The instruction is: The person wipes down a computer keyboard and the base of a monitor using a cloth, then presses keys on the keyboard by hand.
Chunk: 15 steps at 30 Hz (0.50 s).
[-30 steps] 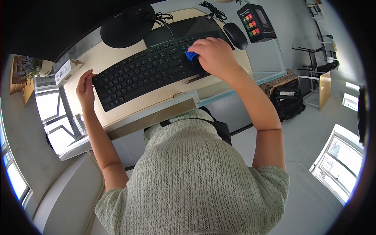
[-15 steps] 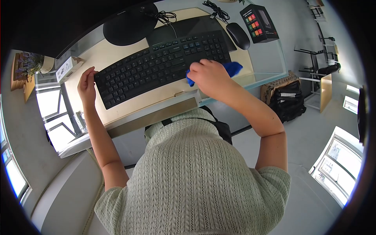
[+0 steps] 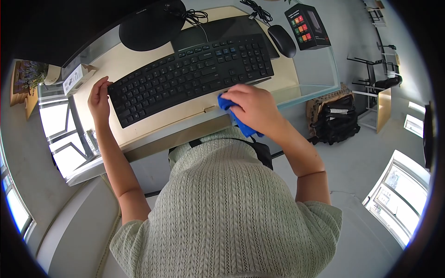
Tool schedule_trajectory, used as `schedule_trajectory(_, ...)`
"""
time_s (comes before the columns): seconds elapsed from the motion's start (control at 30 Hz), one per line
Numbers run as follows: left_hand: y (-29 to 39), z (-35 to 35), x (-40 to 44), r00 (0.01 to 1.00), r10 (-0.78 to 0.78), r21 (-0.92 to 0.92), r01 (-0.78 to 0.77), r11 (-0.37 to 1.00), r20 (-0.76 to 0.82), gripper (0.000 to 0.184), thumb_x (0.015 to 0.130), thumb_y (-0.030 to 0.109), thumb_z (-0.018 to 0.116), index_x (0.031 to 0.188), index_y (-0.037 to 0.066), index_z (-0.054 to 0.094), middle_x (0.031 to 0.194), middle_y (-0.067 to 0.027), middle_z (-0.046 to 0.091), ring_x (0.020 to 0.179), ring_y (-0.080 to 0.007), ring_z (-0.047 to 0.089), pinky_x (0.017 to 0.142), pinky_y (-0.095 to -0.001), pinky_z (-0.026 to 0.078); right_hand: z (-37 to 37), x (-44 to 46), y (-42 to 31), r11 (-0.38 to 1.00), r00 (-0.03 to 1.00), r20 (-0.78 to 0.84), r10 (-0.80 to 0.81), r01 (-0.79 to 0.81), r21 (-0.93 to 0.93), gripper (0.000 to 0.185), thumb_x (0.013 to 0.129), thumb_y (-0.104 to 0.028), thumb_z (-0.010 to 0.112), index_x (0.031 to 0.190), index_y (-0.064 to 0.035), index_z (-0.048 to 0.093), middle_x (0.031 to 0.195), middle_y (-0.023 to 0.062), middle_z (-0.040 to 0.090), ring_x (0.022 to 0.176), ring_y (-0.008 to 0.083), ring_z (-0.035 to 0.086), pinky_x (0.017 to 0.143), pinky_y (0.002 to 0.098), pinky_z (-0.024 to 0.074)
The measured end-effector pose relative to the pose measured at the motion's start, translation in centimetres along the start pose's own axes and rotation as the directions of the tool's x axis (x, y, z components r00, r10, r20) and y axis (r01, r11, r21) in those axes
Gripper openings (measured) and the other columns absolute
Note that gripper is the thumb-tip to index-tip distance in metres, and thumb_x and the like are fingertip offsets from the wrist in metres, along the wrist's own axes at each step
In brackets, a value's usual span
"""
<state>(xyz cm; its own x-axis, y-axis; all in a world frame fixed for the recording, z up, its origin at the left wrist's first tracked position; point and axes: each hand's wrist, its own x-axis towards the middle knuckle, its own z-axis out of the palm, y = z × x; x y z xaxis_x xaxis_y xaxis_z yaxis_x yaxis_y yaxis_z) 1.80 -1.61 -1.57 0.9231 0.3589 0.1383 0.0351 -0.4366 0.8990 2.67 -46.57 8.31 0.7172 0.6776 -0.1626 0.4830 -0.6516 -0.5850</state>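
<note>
A black keyboard (image 3: 190, 76) lies at a slant on the cream desk top (image 3: 134, 132). My left hand (image 3: 99, 99) grips the left end of the keyboard between thumb and fingers. My right hand (image 3: 255, 109) is closed on a blue cloth (image 3: 243, 126), just below the keyboard's lower right edge. Part of the cloth sticks out past the fingertips and part hangs down over the desk's front edge. A black mouse (image 3: 282, 41) rests to the right of the keyboard.
Behind the keyboard are a round black monitor base (image 3: 150, 28) and a coiled cable (image 3: 195, 17). A black box (image 3: 307, 28) stands at the back right, a small white box (image 3: 78, 79) at the left. A black bag (image 3: 336, 120) is beyond the desk's right side.
My right hand has moved down with the blue cloth, from the right part of the keyboard to the desk's front edge. My left hand remains at the keyboard's left end.
</note>
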Motion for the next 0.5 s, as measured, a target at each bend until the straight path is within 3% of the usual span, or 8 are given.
schedule_trajectory(0.07, -0.5, -0.1, 0.0, 1.0, 0.004, -0.01, -0.004, 1.0, 0.009, 0.021, 0.101, 0.008, 0.054, 0.116, 0.003, 0.069, 0.095, -0.0027, 0.071, 0.08, -0.0063, 0.058, 0.071, -0.0212, 0.045, -0.5, 1.2, 0.2, 0.969, 0.899, -0.429, 0.088, -0.176, -0.17, 0.024, 0.078, -0.012, 0.069, 0.102, -0.0147, 0.072, 0.102, 0.0015, 0.068, 0.093, 0.024, 0.067, 0.079, 0.0361, 0.0546)
schedule_trajectory(0.13, -0.3, -0.1, 0.2, 1.0, 0.015, -0.017, -0.014, 1.0, 0.014, 0.021, 0.101, 0.008, 0.054, 0.115, 0.003, 0.069, 0.095, -0.0028, 0.071, 0.08, -0.0065, 0.059, 0.071, -0.0214, 0.045, 0.2, 1.1, 0.9, 0.944, 0.892, -0.436, 0.121, -0.239, -0.227, 0.024, 0.079, -0.012, 0.069, 0.102, -0.0137, 0.072, 0.104, 0.0019, 0.068, 0.094, 0.0238, 0.067, 0.08, 0.0351, 0.0547)
schedule_trajectory(0.2, 0.0, -0.2, 0.0, 1.0, -0.016, 0.073, 0.015, 0.997, 0.006, 0.021, 0.101, 0.008, 0.054, 0.116, 0.003, 0.069, 0.095, -0.0032, 0.071, 0.082, -0.0069, 0.06, 0.071, -0.0216, 0.046, 0.1, 0.2, 1.2, 0.992, 0.991, -0.061, 0.117, -0.119, -0.035, 0.027, 0.081, -0.013, 0.069, 0.108, -0.0113, 0.07, 0.109, 0.0044, 0.066, 0.094, 0.0267, 0.067, 0.08, 0.0356, 0.0545)
schedule_trajectory(0.33, 0.1, 0.0, 0.0, 1.0, 0.003, 0.048, -0.004, 0.999, 0.005, 0.021, 0.101, 0.007, 0.054, 0.116, 0.004, 0.069, 0.094, -0.003, 0.071, 0.08, -0.0066, 0.059, 0.071, -0.0217, 0.046, -1.2, 0.0, 1.7, 0.984, 0.975, -0.133, 0.179, -0.175, 0.037, 0.027, 0.083, -0.014, 0.069, 0.11, -0.0105, 0.07, 0.109, 0.0047, 0.066, 0.094, 0.0281, 0.066, 0.081, 0.0359, 0.0541)
schedule_trajectory(0.4, 0.2, 0.1, 0.0, 1.0, 0.001, -0.001, -0.001, 1.0, -0.005, 0.021, 0.101, 0.007, 0.054, 0.116, 0.004, 0.069, 0.093, -0.0027, 0.071, 0.079, -0.0064, 0.057, 0.071, -0.0216, 0.045, -1.5, 0.8, 3.2, 0.951, 0.825, -0.486, 0.288, -0.307, 0.044, 0.026, 0.084, -0.017, 0.069, 0.108, -0.0101, 0.071, 0.105, 0.0049, 0.067, 0.095, 0.0279, 0.067, 0.082, 0.0353, 0.0538)
schedule_trajectory(0.47, 0.4, 0.1, -0.1, 1.0, 0.001, 0.035, -0.001, 0.999, -0.003, 0.021, 0.101, 0.007, 0.053, 0.116, 0.004, 0.069, 0.093, -0.0026, 0.071, 0.079, -0.0064, 0.057, 0.071, -0.0214, 0.045, -1.6, 0.5, 3.4, 0.945, 0.83, -0.463, 0.311, -0.32, 0.061, 0.025, 0.083, -0.019, 0.07, 0.106, -0.0083, 0.071, 0.103, 0.0055, 0.068, 0.095, 0.0279, 0.067, 0.081, 0.0353, 0.0536)
schedule_trajectory(0.5, 0.5, 0.0, -0.1, 1.0, 0.001, 0.07, -0.001, 0.998, -0.001, 0.021, 0.101, 0.007, 0.053, 0.116, 0.004, 0.069, 0.093, -0.0025, 0.071, 0.078, -0.0064, 0.057, 0.071, -0.0213, 0.045, -1.9, 0.0, 3.0, 0.937, 0.885, -0.314, 0.344, -0.346, 0.052, 0.025, 0.084, -0.019, 0.069, 0.106, -0.0075, 0.072, 0.103, 0.0062, 0.068, 0.095, 0.0282, 0.066, 0.081, 0.0356, 0.0535)
